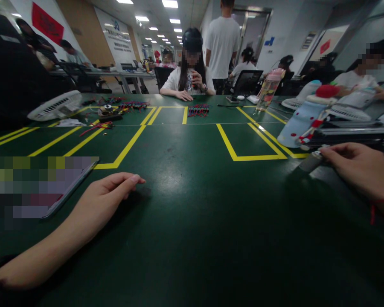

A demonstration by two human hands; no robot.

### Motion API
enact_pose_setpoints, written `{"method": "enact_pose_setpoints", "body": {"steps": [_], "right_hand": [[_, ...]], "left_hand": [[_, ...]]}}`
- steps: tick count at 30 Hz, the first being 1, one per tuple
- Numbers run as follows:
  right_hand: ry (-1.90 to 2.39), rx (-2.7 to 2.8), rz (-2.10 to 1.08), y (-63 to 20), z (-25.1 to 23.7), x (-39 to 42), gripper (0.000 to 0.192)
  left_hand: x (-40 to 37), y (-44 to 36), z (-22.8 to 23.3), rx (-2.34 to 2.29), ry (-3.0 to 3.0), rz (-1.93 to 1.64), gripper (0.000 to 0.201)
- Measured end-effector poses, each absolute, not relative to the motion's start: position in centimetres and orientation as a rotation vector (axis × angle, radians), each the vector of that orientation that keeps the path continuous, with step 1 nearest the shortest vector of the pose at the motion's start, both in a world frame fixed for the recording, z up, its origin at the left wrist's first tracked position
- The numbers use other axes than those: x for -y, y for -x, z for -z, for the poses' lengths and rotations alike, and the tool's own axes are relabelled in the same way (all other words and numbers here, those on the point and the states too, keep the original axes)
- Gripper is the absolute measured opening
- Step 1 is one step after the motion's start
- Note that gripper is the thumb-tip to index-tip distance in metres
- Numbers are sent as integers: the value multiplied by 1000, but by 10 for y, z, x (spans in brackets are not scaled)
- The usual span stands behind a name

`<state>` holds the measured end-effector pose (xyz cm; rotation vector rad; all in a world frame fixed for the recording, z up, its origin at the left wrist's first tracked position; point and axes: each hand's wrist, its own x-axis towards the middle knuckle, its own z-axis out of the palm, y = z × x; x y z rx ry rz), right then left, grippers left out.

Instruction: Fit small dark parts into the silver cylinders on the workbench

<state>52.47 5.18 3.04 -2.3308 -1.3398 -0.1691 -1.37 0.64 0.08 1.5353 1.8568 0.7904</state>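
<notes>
On the left of the green table (185, 204), my left hand (112, 189) is held low over the surface, its thumb against the curled fingers. Nothing shows in it. Over at the right, my right hand (360, 166) pinches the upper end of a small grey cylinder with a silvery metal top (312, 162). The cylinder leans, its lower end at or near the tabletop; I cannot tell whether it touches. Just behind it stands a light-blue bottle (296, 121) with a red top and a striped strap. Beside my left forearm lies a flat device with a blurred screen (48, 187).
Yellow tape lines (259, 158) mark the table. Small wired parts (198, 111) lie near the far edge, with more wires (128, 105) at the left. A white fan (56, 106) and a clear bottle with a pink lid (269, 91) stand farther back. A person (188, 81) sits opposite.
</notes>
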Motion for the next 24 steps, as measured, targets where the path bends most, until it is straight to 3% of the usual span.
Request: {"method": "enact_pose_setpoints", "body": {"steps": [24], "right_hand": [[2310,1230,70,-519,-32,-50,38]], "left_hand": [[-6,17,4,-1857,-1543,-804,42]]}}
